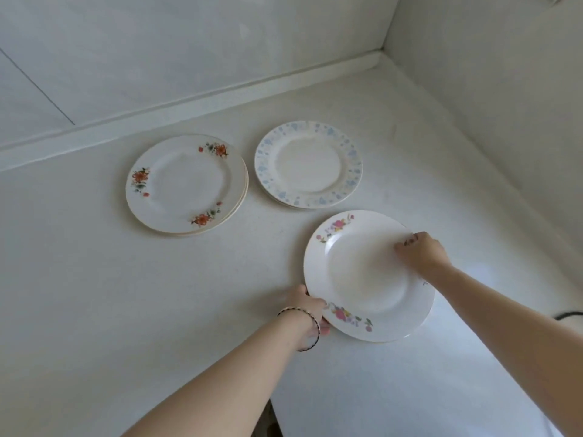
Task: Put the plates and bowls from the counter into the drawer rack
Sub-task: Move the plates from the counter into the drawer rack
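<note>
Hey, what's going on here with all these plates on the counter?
A person is gripping the pink-flowered plate with both hands: the left hand holds its near-left rim, the right hand its far-right rim. Two small stacks sit untouched further back on the white counter: orange-flowered plates on the left, blue-patterned plates beside them. No drawer rack is in view.

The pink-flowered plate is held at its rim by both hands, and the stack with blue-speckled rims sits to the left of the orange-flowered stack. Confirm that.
One thing is wrong: in the head view the blue-speckled stack sits to the right of the orange-flowered stack, not the left. The left hand and right hand do hold the pink-flowered plate at its rim.
</note>
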